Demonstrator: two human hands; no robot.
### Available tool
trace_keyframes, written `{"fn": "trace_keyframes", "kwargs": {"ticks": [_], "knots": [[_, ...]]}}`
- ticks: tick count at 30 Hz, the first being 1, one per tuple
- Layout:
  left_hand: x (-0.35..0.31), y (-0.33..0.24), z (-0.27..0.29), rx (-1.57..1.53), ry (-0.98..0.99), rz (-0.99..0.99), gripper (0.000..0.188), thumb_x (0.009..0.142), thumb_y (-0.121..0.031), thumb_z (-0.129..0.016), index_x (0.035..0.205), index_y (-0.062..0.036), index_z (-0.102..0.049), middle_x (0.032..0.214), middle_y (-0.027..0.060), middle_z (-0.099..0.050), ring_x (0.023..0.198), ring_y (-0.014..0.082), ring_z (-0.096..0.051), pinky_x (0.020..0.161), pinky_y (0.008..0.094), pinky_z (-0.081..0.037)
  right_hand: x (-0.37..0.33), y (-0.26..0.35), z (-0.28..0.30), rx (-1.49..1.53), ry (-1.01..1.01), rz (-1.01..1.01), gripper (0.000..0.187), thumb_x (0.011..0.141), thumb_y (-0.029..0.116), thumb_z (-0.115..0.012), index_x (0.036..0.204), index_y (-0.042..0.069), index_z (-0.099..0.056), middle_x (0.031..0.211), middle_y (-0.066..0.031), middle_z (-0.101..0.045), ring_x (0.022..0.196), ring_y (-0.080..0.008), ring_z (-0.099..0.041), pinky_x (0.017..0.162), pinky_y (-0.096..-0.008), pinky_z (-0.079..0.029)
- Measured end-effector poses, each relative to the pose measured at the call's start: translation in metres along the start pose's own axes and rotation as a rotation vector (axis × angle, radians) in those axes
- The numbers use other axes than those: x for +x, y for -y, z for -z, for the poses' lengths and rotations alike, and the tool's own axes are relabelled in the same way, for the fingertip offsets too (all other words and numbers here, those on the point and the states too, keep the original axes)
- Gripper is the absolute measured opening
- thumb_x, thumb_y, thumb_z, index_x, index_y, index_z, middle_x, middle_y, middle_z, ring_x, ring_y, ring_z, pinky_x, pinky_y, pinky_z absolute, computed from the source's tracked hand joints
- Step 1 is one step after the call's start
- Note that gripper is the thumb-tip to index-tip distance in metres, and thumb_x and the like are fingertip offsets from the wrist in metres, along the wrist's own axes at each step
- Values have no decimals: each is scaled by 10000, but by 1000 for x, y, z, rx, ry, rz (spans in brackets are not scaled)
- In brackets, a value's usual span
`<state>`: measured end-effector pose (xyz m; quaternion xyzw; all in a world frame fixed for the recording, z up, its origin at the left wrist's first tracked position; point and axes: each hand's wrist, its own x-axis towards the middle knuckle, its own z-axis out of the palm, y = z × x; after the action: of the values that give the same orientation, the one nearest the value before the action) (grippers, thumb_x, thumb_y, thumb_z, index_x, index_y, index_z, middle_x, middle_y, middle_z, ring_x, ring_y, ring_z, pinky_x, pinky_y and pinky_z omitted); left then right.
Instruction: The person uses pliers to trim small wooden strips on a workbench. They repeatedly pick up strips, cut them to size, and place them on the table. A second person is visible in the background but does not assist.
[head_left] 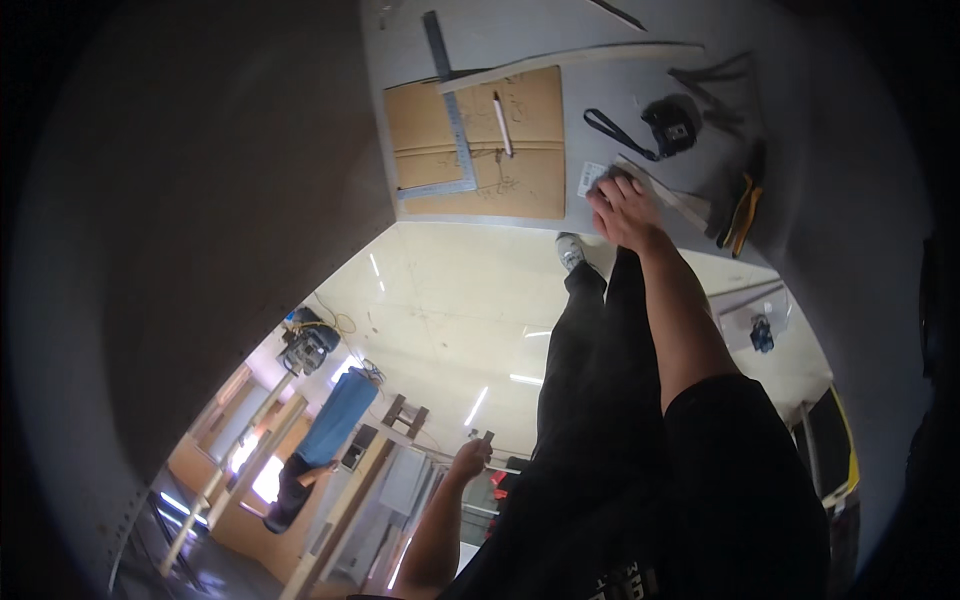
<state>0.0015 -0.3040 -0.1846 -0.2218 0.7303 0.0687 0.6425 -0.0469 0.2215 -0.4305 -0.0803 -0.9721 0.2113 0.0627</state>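
My right hand (625, 212) rests at the near edge of the grey work surface (600, 75), fingers slightly apart and bent, holding nothing that I can see. Its fingertips lie beside a small white label (590, 178) and a pale flat strip (670, 195). My left hand (468, 462) is held low at the left, away from the surface, closed on a small flat brownish piece (487, 437); most of that piece is hidden by the fingers. To the left of my right hand lies a cardboard sheet (540, 190) bearing a metal carpenter's square (460, 140) and a white pen (502, 125).
A black tape measure (672, 125) with a wrist strap and yellow-handled pliers (742, 212) lie at the right. A long thin wooden strip (590, 56) crosses the cardboard's far edge. A grey panel (250, 130) stands at the left. Another person (320, 430) is beyond wooden beams (345, 500).
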Motion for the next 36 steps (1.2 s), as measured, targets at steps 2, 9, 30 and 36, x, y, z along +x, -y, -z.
{"fn": "trace_keyframes", "kwargs": {"ticks": [2, 9, 30, 36], "knots": [[23, -4, 8, 145, 61, -61, 373, 972, -316, -446, 826, -6, -594, 687, 125, -599, 643, 213, -591, 602, 358, -463, 2, -1, 0, 0, 18, 2, 221, 764, 255, -627, 973, 190, -593, 1008, -19, -523, 991, -215, -487, 857, -372, -395], [35, -132, 35, 46, -110, -449, 346, 1003, -272, -415, 869, -9, -596, 790, 115, -631, 769, 206, -619, 713, 332, -481, -2, 4, -6, -19, 30, -48, 259, 749, 208, -623, 1007, 189, -610, 1044, -26, -534, 1006, -228, -503, 870, -391, -428], [217, -187, 23, 297, -46, -522, 336, 998, -265, -381, 848, -36, -576, 775, 114, -628, 729, 239, -614, 712, 362, -486, -9, 5, -14, -157, 80, -25, 339, 768, 247, -666, 1094, 219, -579, 1100, -30, -523, 1057, -244, -513, 912, -420, -435], [253, -215, -51, 271, 45, -565, 340, 997, -306, -360, 890, -38, -539, 796, 102, -620, 700, 216, -605, 631, 363, -470, -7, 4, -17, -126, 94, -32, 318, 753, 218, -658, 1064, 188, -599, 1077, -45, -510, 1022, -262, -510, 866, -440, -437]]}}
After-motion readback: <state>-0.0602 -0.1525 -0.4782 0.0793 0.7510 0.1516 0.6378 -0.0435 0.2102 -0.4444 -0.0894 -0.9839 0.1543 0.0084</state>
